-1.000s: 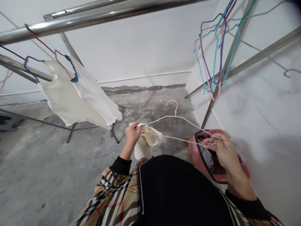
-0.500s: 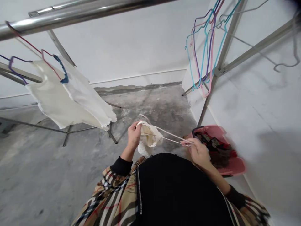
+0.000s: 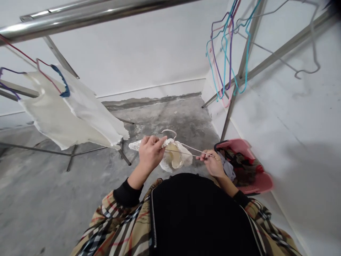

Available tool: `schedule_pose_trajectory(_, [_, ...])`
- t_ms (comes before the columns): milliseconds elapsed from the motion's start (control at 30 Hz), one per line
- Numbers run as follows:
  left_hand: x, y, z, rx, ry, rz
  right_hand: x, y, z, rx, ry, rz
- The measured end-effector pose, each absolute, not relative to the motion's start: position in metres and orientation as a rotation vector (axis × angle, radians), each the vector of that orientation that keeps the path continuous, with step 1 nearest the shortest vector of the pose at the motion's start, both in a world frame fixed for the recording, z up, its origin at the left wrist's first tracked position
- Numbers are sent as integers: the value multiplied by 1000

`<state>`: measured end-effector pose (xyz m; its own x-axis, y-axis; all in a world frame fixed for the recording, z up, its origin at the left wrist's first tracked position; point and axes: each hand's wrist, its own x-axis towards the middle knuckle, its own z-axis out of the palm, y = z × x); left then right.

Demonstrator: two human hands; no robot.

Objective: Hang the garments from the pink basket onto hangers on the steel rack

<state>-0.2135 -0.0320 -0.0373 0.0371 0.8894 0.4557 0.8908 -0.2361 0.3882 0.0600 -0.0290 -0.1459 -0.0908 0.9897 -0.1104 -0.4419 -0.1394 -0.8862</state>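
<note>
My left hand (image 3: pixel 151 152) is closed on a small white garment (image 3: pixel 183 158) with a lacy edge, bunched around a pale clothes hanger (image 3: pixel 172 132). A strip of the garment sticks out to the left of my fingers. My right hand (image 3: pixel 213 163) grips the right end of the hanger, its thin wires running from there into the cloth. The hanger's hook points up beyond my left hand. What kind of garment it is, I cannot tell.
White garments (image 3: pixel 80 110) hang on hangers from a metal rail (image 3: pixel 87 17) at the left. Coloured empty hangers (image 3: pixel 226 53) hang on a rack at the upper right. A pink basket (image 3: pixel 263 183) with dark clothes stands on the concrete floor by the wall.
My left hand has pushed the garment along the hanger, and part of the cloth now reaches left past the hand. The hook shows more. My right hand still holds the hanger's end.
</note>
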Motion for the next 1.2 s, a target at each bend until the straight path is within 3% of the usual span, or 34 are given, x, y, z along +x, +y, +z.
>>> schedule_pose_trajectory(133, [-223,-25,-23,-2350,-1832,-884,64,-24,-142,-878,-840,1566])
schedule_pose_trajectory(400, [-200,-26,-20,-2699,-1891,-1038,70,-9,-141,-821,-900,1662])
schedule_pose_trajectory(733, [-189,-24,-1,-2418,-2031,-1591,36,-11,-160,-1208,-749,1390])
schedule_pose_trajectory(933, [-176,-29,-1,-2522,-1935,-1592,19,-9,-168,-1439,-1317,1253])
schedule_pose_trajectory(1200, [-215,-30,-19,-2679,-1971,-1497,72,16,-151,-1269,-1014,1512])
